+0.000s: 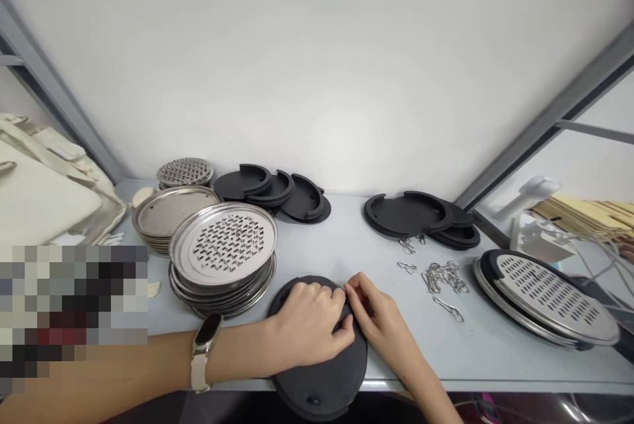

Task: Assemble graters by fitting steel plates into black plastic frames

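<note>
A black round plastic disc point(319, 388) lies at the table's front edge and sticks out past it, with a small hole near its lower side. My left hand point(312, 321) rests on top of the disc, its fingers curled down over the upper right part. At the disc's right edge, my right hand point(374, 312) pinches the rim with thumb and forefinger, close to the left fingertips. What lies under the left fingers is hidden. Left of the hands stands a stack of round metal plates, topped by a grater plate point(225, 246) with raised teeth.
Plain metal plates point(173, 209) and smaller grater discs point(185, 172) stand at the back left. Black rimmed discs point(304, 198) lean nearby, with more black discs point(409, 212) at back right. Wire clips point(443, 277) lie right of my hands, beside assembled graters point(549, 295).
</note>
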A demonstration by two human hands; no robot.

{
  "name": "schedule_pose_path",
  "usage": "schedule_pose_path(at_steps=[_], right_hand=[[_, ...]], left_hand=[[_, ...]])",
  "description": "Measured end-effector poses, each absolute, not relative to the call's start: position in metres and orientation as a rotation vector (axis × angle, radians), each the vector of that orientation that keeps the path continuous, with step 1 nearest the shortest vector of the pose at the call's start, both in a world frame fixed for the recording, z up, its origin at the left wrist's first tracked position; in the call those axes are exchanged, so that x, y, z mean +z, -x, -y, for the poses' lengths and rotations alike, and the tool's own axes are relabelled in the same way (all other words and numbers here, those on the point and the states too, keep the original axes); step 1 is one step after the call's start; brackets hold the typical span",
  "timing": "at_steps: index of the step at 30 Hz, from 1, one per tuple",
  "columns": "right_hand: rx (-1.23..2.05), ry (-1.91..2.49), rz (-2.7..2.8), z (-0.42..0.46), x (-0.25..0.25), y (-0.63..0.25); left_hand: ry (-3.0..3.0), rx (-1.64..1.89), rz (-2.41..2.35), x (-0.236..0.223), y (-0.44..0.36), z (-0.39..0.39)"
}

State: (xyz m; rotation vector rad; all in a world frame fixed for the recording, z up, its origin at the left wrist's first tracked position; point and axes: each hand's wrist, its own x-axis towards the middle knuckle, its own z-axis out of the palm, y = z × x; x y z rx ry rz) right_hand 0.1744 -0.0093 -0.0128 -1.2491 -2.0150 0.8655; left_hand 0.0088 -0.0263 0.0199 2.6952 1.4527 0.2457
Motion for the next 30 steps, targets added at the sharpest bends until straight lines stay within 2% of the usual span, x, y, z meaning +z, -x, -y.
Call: schedule_pose_path(at_steps=[30], right_hand=[[0.866,1.317,2.04,0.0124,-0.0083,-0.173]], left_hand=[[-2.645,0.199,-1.445,0.0196,-0.0086,0.0228]])
